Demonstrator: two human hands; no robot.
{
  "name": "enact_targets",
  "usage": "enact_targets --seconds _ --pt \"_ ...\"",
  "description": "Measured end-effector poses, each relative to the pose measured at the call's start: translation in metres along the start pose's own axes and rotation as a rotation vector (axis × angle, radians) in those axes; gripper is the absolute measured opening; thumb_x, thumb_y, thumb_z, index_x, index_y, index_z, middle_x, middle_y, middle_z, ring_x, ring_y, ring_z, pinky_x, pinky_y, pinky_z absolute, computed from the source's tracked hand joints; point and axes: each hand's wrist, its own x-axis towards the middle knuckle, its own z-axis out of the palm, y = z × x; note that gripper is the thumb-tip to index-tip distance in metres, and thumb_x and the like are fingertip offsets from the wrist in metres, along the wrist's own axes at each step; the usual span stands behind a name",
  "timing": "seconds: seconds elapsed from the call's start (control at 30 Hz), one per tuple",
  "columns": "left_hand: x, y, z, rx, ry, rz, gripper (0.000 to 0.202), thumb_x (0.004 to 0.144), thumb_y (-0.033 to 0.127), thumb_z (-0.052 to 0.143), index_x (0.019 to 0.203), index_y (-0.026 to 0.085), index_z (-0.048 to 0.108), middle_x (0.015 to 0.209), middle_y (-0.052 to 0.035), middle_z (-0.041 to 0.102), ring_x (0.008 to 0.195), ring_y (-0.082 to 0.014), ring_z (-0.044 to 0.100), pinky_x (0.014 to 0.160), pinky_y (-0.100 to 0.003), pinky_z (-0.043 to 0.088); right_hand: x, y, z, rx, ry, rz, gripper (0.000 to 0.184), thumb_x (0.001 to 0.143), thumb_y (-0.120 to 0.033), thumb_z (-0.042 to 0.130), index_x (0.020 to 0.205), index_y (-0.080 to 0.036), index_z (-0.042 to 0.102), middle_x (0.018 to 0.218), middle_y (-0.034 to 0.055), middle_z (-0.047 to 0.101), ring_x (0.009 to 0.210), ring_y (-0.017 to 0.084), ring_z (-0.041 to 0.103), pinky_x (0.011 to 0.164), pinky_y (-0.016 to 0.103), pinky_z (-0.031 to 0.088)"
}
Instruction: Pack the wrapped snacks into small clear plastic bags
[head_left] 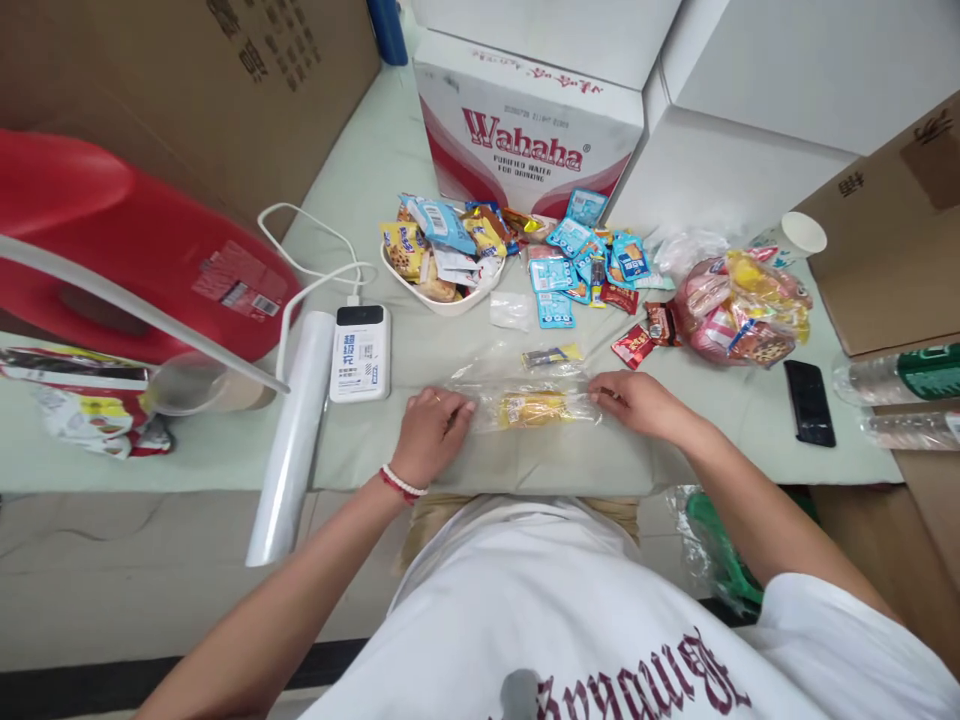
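Observation:
Near the table's front edge, a yellow snack packet [535,408] lies wrapped in crinkled clear plastic film [489,412]. My left hand [432,435], a ring and red and white bracelets on it, has its fingers closed on the film's left end. At the right end my right hand [637,402] pinches the film between thumb and fingers. Just beyond the wrapped packet, a slim yellow and grey sachet [552,356] lies on or under a loose part of the film; which one I cannot tell.
Left of my hands are a roll of clear film [291,450], a cabled power bank [361,355] and a red jug [127,240]. Behind stand a snack-filled white bowl [442,299], blue sachets [574,260] and a Wahaha box [532,130]. A bagged snack bundle [739,310] and phone [810,402] lie right.

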Motion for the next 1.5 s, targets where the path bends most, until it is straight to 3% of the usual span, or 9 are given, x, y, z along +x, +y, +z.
enact_targets --seconds 0.2,0.33,0.53,0.7,0.87,1.07,1.2,1.37,1.5 --pt "0.004 0.012 0.017 0.089 0.165 -0.126 0.03 0.095 0.037 0.048 0.069 0.023 0.057 0.072 -0.0083 0.067 0.086 -0.0296 0.059 0.076 -0.041 0.041 0.053 -0.025 -0.024 -0.275 0.227 -0.016 0.037 0.102 -0.038 0.054 0.129 -0.017 0.068 0.12 0.0154 0.07 0.115 0.031 0.059 0.095 0.038 0.045" --pt "0.01 0.013 0.024 0.115 0.209 -0.164 0.028 0.093 0.034 0.05 0.068 0.024 0.054 0.069 -0.0076 0.064 0.083 -0.0297 0.058 0.076 -0.041 0.043 0.091 -0.046 -0.007 -0.307 0.056 -0.055 0.06 0.091 -0.045 0.072 0.141 -0.014 0.06 0.129 0.02 0.067 0.122 0.036 0.055 0.097 0.041 0.045" --pt "0.0 0.021 0.016 0.097 0.362 -0.068 0.025 0.081 0.025 0.056 0.102 0.019 0.068 0.121 -0.0177 0.066 0.122 -0.0377 0.054 0.103 -0.056 0.041 0.109 -0.049 0.012 -0.282 -0.024 -0.001 0.023 0.093 -0.026 0.066 0.113 -0.019 0.075 0.101 0.0119 0.076 0.109 0.03 0.06 0.088 0.035 0.043" --pt "0.002 0.031 0.013 0.081 0.197 0.355 0.026 0.089 0.029 0.058 0.109 0.032 0.074 0.124 -0.0048 0.071 0.144 -0.0338 0.043 0.126 -0.064 0.006 0.106 -0.044 0.007 -0.196 0.011 -0.064 0.013 0.09 -0.021 0.066 0.098 -0.017 0.076 0.093 0.0083 0.073 0.096 0.025 0.06 0.086 0.031 0.041" --pt "0.025 0.033 0.032 0.043 0.238 0.133 0.019 0.092 0.033 0.06 0.087 0.026 0.077 0.108 -0.0082 0.071 0.131 -0.0325 0.054 0.124 -0.06 0.021 0.09 -0.047 -0.007 -0.089 0.084 -0.196 0.013 0.092 -0.023 0.065 0.098 -0.016 0.074 0.093 0.0076 0.067 0.091 0.021 0.06 0.084 0.029 0.042" --pt "0.031 0.035 0.042 0.024 0.404 -0.146 0.075 0.078 0.04 0.073 0.145 0.015 0.052 0.152 -0.023 0.049 0.149 -0.042 0.037 0.121 -0.059 0.029 0.032 -0.071 0.015 -0.292 -0.048 -0.339 0.036 0.1 -0.021 0.052 0.129 -0.03 0.071 0.103 0.0078 0.063 0.086 0.022 0.056 0.071 0.029 0.038" --pt "0.03 0.015 0.022 -0.117 0.264 -0.156 0.089 0.078 0.037 0.071 0.157 0.014 0.037 0.127 -0.0173 0.069 0.122 -0.0355 0.062 0.109 -0.054 0.044 0.001 -0.076 0.045 -0.372 -0.102 -0.301 0.047 0.102 -0.026 0.055 0.146 -0.039 0.058 0.109 0.0091 0.061 0.092 0.025 0.057 0.067 0.029 0.037" --pt "0.015 -0.008 -0.015 -0.44 0.028 -0.131 0.03 0.083 0.038 0.063 0.103 0.019 0.075 0.093 -0.007 0.075 0.087 -0.0234 0.07 0.086 -0.039 0.054 -0.01 -0.069 0.058 -0.309 -0.089 -0.25 0.057 0.102 -0.018 0.052 0.153 -0.044 0.049 0.113 0.008 0.058 0.095 0.023 0.055 0.067 0.027 0.04" --pt "0.006 0.019 -0.021 -0.647 0.072 -0.019 0.026 0.089 0.042 0.064 0.093 0.02 0.076 0.097 -0.0077 0.076 0.093 -0.022 0.069 0.086 -0.036 0.055 -0.008 -0.066 0.067 -0.229 -0.05 -0.282 0.055 0.102 -0.015 0.051 0.15 -0.042 0.053 0.111 0.0073 0.057 0.095 0.022 0.053 0.076 0.028 0.045"
